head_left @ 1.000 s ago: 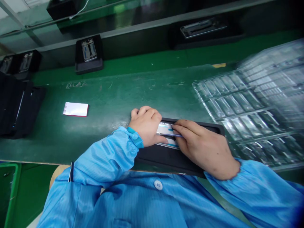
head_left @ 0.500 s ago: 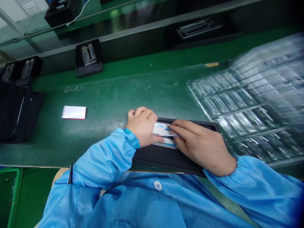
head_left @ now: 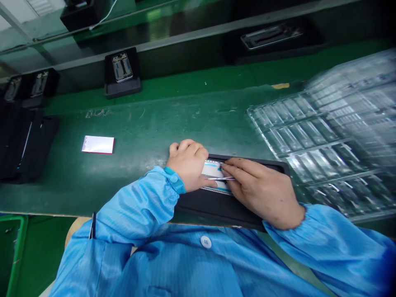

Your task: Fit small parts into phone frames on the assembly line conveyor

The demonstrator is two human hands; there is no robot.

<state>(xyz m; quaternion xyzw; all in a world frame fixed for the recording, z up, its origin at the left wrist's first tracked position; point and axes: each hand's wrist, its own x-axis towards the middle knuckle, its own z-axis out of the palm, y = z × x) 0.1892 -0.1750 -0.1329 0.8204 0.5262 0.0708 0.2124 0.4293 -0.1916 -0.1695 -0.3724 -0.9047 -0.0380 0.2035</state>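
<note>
A black tray (head_left: 216, 206) lies at the near edge of the green bench, with a pale phone part (head_left: 213, 170) in it that bears blue-striped film. My left hand (head_left: 188, 165) is curled into a loose fist and presses on the left end of that part. My right hand (head_left: 260, 192) pinches thin metal tweezers (head_left: 221, 178), whose tips lie over the part beside my left thumb. Both sleeves are blue.
Stacked clear plastic trays (head_left: 334, 132) with several cells fill the right side. A small white card (head_left: 98, 144) lies on the green mat to the left. Black fixtures holding phone frames (head_left: 122, 68) stand along the back rail, and more black trays (head_left: 24, 140) sit at far left.
Both hands stay on the part in the black tray. The tweezers' tips have shifted slightly left towards my left thumb. The view itself wobbles a little.
</note>
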